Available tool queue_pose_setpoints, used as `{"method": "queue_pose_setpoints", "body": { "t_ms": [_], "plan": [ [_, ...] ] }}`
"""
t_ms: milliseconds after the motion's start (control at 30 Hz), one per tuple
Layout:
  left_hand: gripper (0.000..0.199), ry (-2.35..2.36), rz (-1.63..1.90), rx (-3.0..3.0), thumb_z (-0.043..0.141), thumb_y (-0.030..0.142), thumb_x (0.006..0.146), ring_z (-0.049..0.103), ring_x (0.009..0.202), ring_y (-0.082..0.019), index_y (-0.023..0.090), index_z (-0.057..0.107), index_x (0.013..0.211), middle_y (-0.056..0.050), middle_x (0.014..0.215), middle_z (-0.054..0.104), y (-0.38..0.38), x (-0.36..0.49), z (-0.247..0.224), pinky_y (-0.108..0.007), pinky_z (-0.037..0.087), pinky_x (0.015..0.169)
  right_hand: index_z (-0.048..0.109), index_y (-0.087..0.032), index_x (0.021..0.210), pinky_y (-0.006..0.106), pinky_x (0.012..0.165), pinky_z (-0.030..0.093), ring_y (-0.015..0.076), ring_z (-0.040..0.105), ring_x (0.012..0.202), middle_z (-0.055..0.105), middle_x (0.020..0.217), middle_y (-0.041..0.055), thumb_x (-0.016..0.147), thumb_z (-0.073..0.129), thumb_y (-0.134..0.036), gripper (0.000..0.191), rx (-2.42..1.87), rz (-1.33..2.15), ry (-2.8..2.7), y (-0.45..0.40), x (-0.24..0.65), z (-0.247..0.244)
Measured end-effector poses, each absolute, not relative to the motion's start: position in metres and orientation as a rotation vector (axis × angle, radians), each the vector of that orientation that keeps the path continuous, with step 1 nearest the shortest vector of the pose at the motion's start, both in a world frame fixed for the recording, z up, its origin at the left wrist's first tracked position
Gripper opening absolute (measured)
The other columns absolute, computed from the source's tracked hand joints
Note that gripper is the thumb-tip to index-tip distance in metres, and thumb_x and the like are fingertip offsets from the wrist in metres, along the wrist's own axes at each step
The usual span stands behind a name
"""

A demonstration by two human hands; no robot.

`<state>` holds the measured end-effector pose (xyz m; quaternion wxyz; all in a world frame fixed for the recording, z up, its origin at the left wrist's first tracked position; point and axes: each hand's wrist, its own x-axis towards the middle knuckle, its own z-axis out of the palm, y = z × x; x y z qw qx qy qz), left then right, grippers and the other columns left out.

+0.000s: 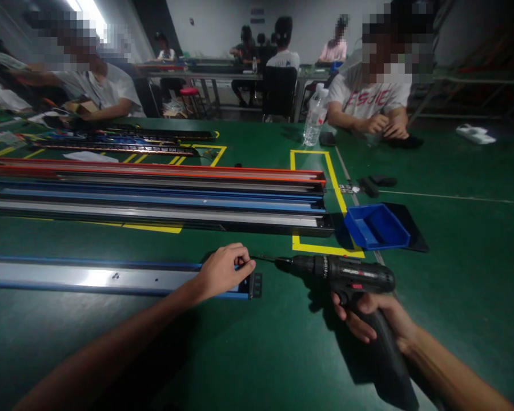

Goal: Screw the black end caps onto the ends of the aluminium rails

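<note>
My right hand (368, 322) is wrapped round the grip of a black cordless drill (346, 273). Its long thin bit points left, and the tip ends close to the fingertips of my left hand (227, 267). That left hand rests over the right end of a long blue-edged metal rail (89, 276), its thumb and fingers pinched together. Whatever the pinch holds, if anything, is too small to make out. A black end piece (256, 285) shows at the rail's end, just below the left fingertips.
Several long rails (163, 201), orange, black and blue, lie side by side beyond my hands. A blue bin (377, 226) sits beyond the drill, and a water bottle (315, 117) stands farther back. Two people sit across the green table (466, 274); others are behind.
</note>
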<state>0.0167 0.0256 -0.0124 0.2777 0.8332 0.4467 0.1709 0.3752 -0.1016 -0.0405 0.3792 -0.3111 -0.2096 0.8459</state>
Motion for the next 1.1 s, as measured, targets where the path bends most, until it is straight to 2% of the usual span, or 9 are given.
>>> {"method": "queue_pose_setpoints", "body": {
  "t_ms": [267, 1100],
  "plan": [
    [0.029, 1.166, 0.476, 2.25, 0.059, 0.036, 0.094, 0.055, 0.07, -0.013, 0.019, 0.059, 0.07, 0.001, 0.076, 0.06, 0.0277, 0.014, -0.0175, -0.026, 0.039, 0.066, 0.075, -0.005, 0.105, 0.02, 0.046, 0.048, 0.0052, 0.05, 0.041, 0.072, 0.085, 0.0116, 0.076, 0.063, -0.02, 0.035, -0.792, 2.208, -0.535, -0.0998, 0.3812, -0.0424],
    [0.032, 1.199, 0.462, 2.238, 0.058, 0.037, 0.094, 0.051, 0.065, -0.012, 0.019, 0.056, 0.068, 0.002, 0.074, 0.057, 0.0278, 0.0141, -0.0154, -0.026, 0.035, 0.063, 0.075, -0.007, 0.106, 0.019, 0.046, 0.049, 0.0048, 0.05, 0.041, 0.072, 0.087, 0.0104, 0.075, 0.058, -0.019, 0.038, -0.703, 2.309, -0.558, -0.1004, 0.3801, -0.0466]
  ]
}}
